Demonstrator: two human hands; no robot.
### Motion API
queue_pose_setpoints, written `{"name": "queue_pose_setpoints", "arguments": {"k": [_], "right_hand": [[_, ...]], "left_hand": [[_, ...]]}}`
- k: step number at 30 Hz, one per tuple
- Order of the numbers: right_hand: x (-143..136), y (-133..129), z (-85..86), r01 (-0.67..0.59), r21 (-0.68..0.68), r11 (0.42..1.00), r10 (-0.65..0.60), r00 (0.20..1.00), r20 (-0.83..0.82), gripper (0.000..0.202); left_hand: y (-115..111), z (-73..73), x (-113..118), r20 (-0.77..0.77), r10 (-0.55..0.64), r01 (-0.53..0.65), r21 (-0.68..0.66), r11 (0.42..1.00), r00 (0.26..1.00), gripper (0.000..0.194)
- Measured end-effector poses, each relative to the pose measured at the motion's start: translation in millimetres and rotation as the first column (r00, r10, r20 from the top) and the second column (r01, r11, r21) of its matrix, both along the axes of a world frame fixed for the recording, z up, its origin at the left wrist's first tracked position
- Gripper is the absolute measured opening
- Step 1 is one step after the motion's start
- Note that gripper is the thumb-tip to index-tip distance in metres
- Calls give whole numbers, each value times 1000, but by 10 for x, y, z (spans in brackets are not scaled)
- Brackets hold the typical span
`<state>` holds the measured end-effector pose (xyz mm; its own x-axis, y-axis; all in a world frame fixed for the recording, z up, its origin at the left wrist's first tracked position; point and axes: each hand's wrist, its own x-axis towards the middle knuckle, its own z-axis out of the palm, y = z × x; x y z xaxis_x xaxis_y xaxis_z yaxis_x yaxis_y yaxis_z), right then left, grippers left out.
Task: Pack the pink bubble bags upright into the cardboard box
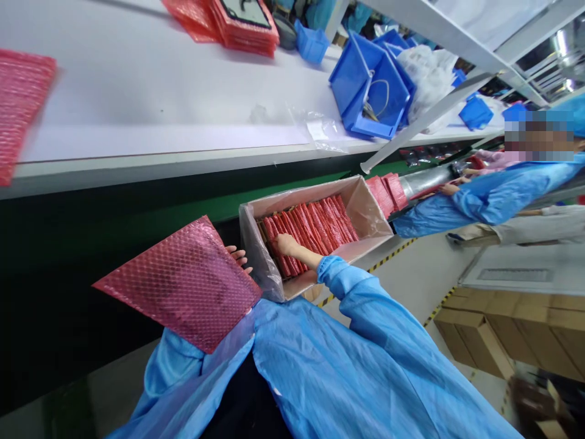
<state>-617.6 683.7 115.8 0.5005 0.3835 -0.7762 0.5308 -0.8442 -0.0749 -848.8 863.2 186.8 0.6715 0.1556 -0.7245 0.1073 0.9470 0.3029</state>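
Observation:
A red bubble-wrap bag (187,286) lies over my left hand (238,258) and forearm, held up left of the box. Only the fingertips show past its right edge; the palm and thumb are hidden behind it. My right hand (287,244) reaches into a lined cardboard box (311,288), its fingers closed at the top edge of the packed bubble bags (315,225). Those bags stand upright in a tight row, and the fingertips are partly hidden among them. At the box's right end is bare inner room.
A white table (137,97) runs above, with a stack of red bubble bags (249,30) and blue bins (370,85). More red bags (387,194) lie beyond the box on the conveyor. A co-worker in blue (484,195) stands right; cartons (507,329) are stacked behind.

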Motion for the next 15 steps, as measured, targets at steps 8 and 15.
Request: {"name": "queue_pose_setpoints", "arguments": {"k": [8,15], "right_hand": [[50,102,230,9,-6,1000,-9,1000,17,36],[-359,166,1460,51,675,736,-140,987,77,47]], "left_hand": [[67,-7,10,4,-27,27,-36,999,1000,41],[10,-72,42,307,-147,99,165,981,940,46]]}}
